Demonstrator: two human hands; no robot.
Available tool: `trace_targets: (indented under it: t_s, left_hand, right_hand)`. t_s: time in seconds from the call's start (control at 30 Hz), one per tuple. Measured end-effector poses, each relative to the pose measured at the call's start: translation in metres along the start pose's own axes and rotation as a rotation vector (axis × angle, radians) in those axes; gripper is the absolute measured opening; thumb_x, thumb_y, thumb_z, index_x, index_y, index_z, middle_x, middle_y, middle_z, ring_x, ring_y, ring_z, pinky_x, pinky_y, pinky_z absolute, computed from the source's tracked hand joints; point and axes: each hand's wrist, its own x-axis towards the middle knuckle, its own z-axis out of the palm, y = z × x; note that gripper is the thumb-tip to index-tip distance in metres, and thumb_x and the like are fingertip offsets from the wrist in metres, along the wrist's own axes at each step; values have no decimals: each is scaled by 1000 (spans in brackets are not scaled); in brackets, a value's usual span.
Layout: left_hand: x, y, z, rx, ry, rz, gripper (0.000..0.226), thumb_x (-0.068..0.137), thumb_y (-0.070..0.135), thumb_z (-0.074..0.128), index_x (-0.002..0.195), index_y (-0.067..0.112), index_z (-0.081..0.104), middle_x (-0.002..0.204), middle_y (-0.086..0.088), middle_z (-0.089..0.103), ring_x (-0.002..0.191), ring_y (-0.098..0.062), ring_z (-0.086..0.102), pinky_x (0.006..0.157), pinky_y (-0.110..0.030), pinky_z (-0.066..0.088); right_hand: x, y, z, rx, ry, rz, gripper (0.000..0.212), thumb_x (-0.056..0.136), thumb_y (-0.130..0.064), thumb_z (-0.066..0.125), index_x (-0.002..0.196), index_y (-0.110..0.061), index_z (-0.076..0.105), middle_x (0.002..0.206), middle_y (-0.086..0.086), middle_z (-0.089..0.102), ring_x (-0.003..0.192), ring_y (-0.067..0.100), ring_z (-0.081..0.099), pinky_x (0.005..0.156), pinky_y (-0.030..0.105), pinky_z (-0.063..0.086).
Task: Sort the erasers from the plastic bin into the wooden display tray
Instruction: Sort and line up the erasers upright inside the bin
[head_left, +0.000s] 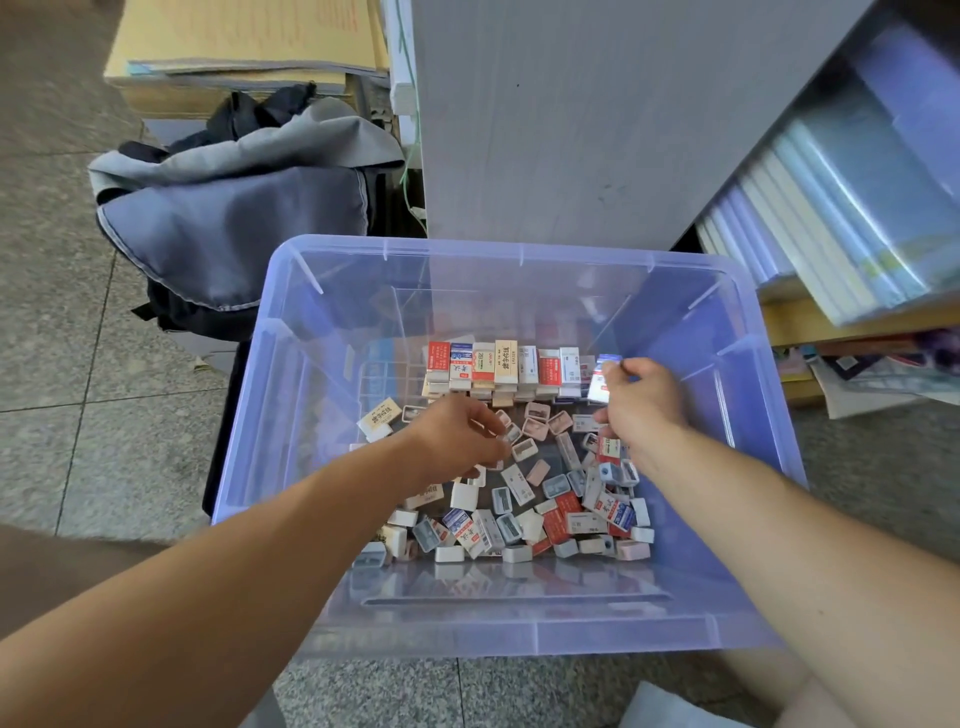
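From the head view, we look down into the plastic bin (509, 249) on the floor. The loose erasers (545, 514) lie jumbled across its near half. Along the far side stands a neat row of upright erasers (498, 364). We cannot make out whether a wooden display tray sits under that row.

Our right hand (644, 400) pinches a blue-and-white eraser (600, 382) between thumb and fingertips, holding it upright just beside the right end of the row. Our left hand (457, 436) hangs over the heap with its fingers curled down among small pieces. We cannot tell whether it has hold of one.

We judge these erasers light, firm and slightly rubbery, so a gentle pinch should be enough. The paper sleeves look slick and might slide off the block, so we would rather take each one across its long flat faces, near the middle. The small bare ones want fingertip care.
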Motion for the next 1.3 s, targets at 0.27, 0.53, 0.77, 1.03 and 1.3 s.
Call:
trace_targets:
  t_s: [0.27, 0.53, 0.77, 1.03, 1.3]
  left_hand:
    - [3, -22, -2, 703, -88, 79, 28, 90, 8, 67, 109, 28, 73, 104, 7, 71, 98, -15, 67, 87, -32, 58]
    - [0, -31, -1, 1019, -280, 203, 37, 89, 12, 72, 119, 32, 69, 116, 5, 61, 105, -20, 61, 81, -33, 52]
    - [2, -30, -1, 1121, -259, 245, 28, 86, 14, 74, 110, 27, 67, 115, 3, 61, 103, -21, 61, 74, -33, 51]
    - [3, -38, 1, 1196, -319, 268, 37, 89, 30, 76, 125, 34, 70, 123, 2, 59, 114, -21, 57, 84, -32, 48]
    - [4, -37, 2, 1201, -298, 212, 19, 86, 20, 75, 104, 25, 73, 109, 1, 67, 101, -23, 64, 80, -35, 56]
  right_hand:
    - [22, 9, 15, -197, 102, -31, 20, 95, -18, 62, 115, -20, 63, 108, 7, 67, 98, 32, 66, 87, 43, 57]
    - [45, 22, 29, -117, -5, -28, 18, 86, -12, 51, 76, -26, 55, 103, 13, 72, 95, 37, 71, 85, 51, 60]
    - [-6, -4, 12, -225, -91, -79, 23, 100, -24, 45, 88, -12, 60, 74, 4, 52, 69, 25, 49, 56, 29, 28]
    - [-37, 15, 28, -620, -939, -380, 22, 95, -21, 70, 116, -19, 72, 110, -3, 72, 95, 15, 68, 83, 28, 56]
    - [-43, 33, 46, -763, -1004, -481, 37, 85, -28, 79, 120, -29, 67, 116, -11, 66, 104, 15, 62, 86, 30, 52]
